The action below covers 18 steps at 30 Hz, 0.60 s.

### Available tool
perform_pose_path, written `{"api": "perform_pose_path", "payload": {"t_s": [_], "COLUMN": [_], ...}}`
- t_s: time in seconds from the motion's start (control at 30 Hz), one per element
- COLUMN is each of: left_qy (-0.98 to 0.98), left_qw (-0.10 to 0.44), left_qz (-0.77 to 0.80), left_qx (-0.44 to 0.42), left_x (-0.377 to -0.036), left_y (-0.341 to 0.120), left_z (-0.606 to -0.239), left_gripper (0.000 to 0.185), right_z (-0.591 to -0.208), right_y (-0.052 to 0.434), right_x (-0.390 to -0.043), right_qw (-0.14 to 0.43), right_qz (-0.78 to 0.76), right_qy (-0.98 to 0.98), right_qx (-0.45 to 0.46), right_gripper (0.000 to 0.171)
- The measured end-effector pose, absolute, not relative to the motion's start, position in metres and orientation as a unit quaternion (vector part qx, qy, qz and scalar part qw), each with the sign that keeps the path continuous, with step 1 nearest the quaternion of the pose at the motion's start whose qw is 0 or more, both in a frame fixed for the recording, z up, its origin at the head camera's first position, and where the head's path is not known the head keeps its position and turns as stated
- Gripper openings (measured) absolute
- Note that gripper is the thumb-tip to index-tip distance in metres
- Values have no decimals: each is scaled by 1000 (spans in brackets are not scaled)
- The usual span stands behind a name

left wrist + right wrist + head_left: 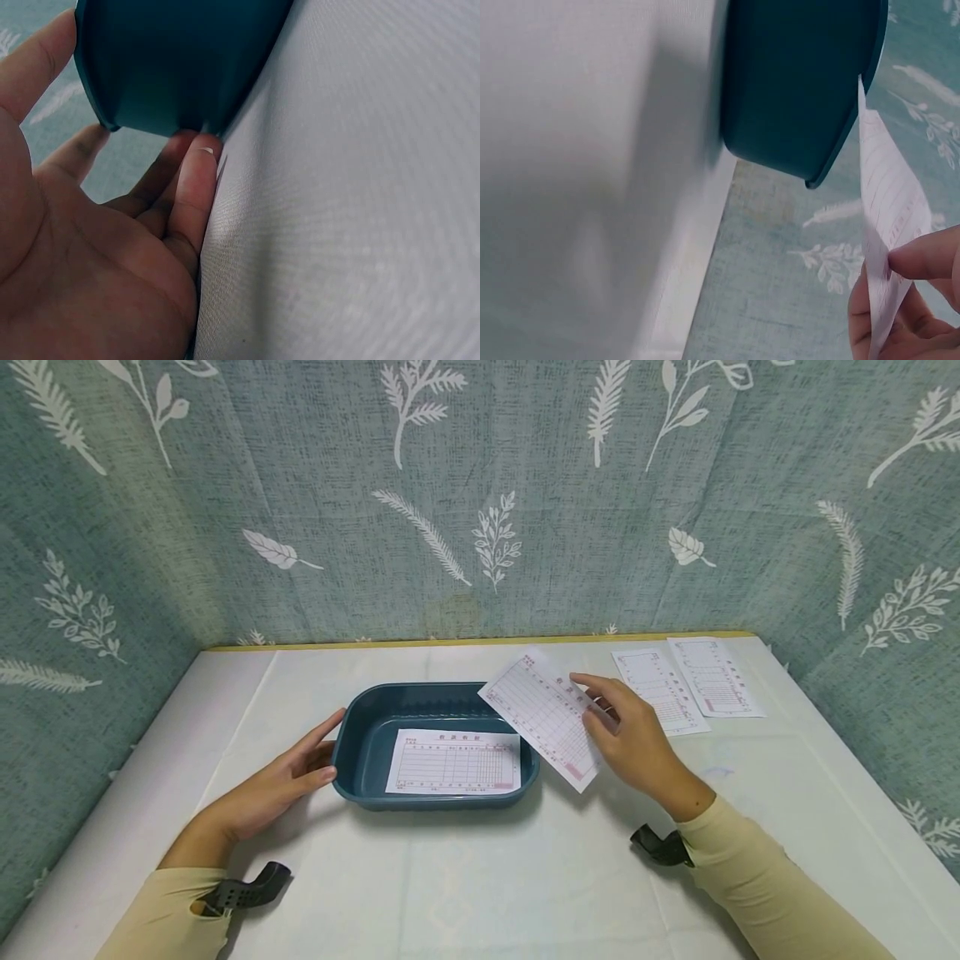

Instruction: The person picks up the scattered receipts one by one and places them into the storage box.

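A dark teal plastic basin (367,777) sits in the middle of the table, and a printed paper form (450,764) lies flat inside it. My left hand (273,789) rests against the basin's left end, its spread fingers touching the outer wall and rim, as the left wrist view also shows. Between thumb and fingers my right hand (637,743) pinches a second form (536,714), tilted, whose left corner hangs over the basin's right rim. In the right wrist view that form (889,187) is seen nearly edge-on, beside the basin (802,82).
Two more printed forms, one nearer (652,681) and one farther right (716,677), lie at the table's back right. A white cloth covers the table (450,877). Leaf-patterned fabric (480,527) walls in the back and sides.
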<state>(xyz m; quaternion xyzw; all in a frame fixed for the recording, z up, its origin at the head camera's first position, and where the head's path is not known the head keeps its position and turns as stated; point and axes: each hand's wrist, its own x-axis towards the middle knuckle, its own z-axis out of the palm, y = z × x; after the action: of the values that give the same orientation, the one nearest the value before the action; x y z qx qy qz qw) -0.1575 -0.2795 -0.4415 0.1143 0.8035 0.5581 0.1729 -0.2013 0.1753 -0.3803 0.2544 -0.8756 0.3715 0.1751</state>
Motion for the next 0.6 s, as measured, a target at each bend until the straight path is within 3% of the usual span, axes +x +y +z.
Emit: {"api": "perform_pose_path", "payload": {"t_s": [0.33,0.6], "left_qy": [808,812], "left_qw": [171,171], "left_qz": [553,546], "left_qx": [109,113], "left_x": [-159,-157], "left_y": [-280,-280], "left_z": [-441,-441], "left_gripper": [75,74], "right_z": [-381,-386], "right_y": [168,162], "right_x": [-197,-195], "right_qw": [161,143], "right_qz": [421,453], "right_qy": [-858,-845], "right_qx": [246,247], "right_gripper": [47,29]}}
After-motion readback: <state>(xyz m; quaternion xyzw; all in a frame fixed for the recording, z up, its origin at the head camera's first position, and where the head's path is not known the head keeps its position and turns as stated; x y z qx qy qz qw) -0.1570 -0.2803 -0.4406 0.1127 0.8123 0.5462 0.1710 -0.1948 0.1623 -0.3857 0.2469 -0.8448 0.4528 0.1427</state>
